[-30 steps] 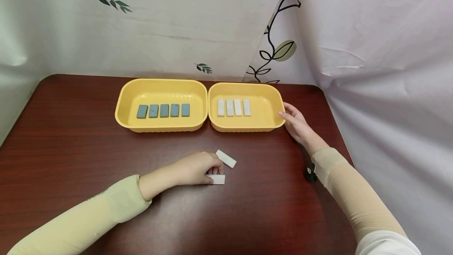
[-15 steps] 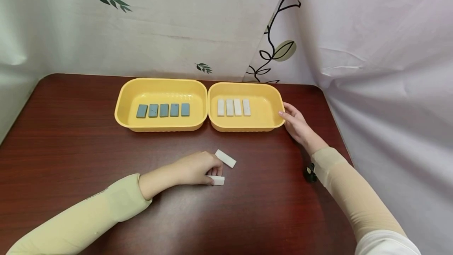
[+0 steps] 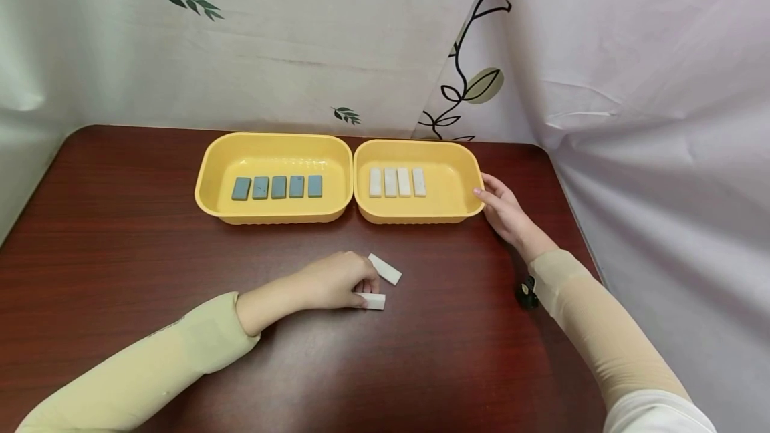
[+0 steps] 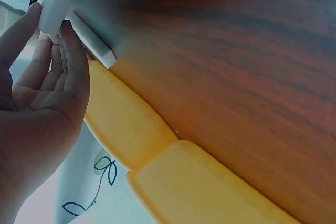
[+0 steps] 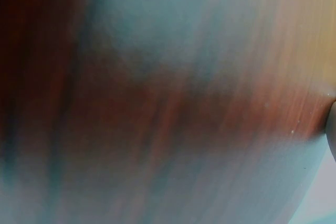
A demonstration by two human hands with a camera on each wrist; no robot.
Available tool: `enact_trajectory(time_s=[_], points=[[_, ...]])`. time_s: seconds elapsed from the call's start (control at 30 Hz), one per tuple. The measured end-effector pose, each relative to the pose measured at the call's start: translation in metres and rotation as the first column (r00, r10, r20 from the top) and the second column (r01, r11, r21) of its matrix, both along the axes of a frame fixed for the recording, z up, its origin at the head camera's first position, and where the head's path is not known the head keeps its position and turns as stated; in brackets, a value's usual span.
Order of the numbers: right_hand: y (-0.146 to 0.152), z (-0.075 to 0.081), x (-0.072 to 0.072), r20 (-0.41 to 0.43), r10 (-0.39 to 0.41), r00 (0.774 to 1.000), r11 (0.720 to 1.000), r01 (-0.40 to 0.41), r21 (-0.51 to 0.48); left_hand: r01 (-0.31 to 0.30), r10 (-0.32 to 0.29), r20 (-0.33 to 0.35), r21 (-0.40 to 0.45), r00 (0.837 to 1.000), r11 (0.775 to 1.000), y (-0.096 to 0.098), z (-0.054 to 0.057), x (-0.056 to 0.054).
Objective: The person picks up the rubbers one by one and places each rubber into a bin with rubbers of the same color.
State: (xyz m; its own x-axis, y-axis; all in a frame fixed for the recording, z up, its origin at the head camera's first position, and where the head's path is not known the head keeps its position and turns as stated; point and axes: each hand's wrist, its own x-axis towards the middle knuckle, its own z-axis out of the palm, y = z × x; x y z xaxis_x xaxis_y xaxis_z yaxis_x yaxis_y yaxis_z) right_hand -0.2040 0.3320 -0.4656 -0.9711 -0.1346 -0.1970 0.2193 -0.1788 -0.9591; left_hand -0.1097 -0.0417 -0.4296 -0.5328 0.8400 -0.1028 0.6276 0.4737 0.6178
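My left hand (image 3: 337,279) pinches a white rectangular block (image 3: 375,301) between thumb and fingers, over the front middle of the table. In the left wrist view this block (image 4: 52,13) shows end-on at the fingertips. Just behind it a second white block (image 3: 386,269) lies slanted on the table. My right hand (image 3: 510,216) grips the right end of the smaller yellow container (image 3: 418,218), thumb over the rim and fingers outside. A row of several white blocks (image 3: 404,182) lies inside. The right wrist view catches only a sliver of a finger (image 5: 332,129).
A larger yellow container (image 3: 273,218) stands against the smaller one's left side, with several blue-grey blocks (image 3: 279,187) in a row. Both sit toward the back of the dark red wooden table (image 3: 120,232). A small black object (image 3: 527,293) is by the right forearm. Pale cloth hangs behind.
My left hand has risen slightly and the pinched white block has shifted a little away and to the right. The right hand and both containers stay in place.
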Motion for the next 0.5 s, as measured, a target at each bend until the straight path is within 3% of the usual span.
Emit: enact_trajectory(time_s=[0.33,0.5], points=[[0.0,-0.001,0.0,-0.008,0.0,1.0,1.0,0.0,-0.001,-0.017,0.018,-0.015,0.067,1.0,0.998,0.004,0.006,-0.011],[0.0,-0.001,0.0,-0.008,-0.002,1.0,1.0,0.002,-0.006,-0.054,0.051,0.028,0.101,0.998,0.993,0.006,0.007,-0.016]])
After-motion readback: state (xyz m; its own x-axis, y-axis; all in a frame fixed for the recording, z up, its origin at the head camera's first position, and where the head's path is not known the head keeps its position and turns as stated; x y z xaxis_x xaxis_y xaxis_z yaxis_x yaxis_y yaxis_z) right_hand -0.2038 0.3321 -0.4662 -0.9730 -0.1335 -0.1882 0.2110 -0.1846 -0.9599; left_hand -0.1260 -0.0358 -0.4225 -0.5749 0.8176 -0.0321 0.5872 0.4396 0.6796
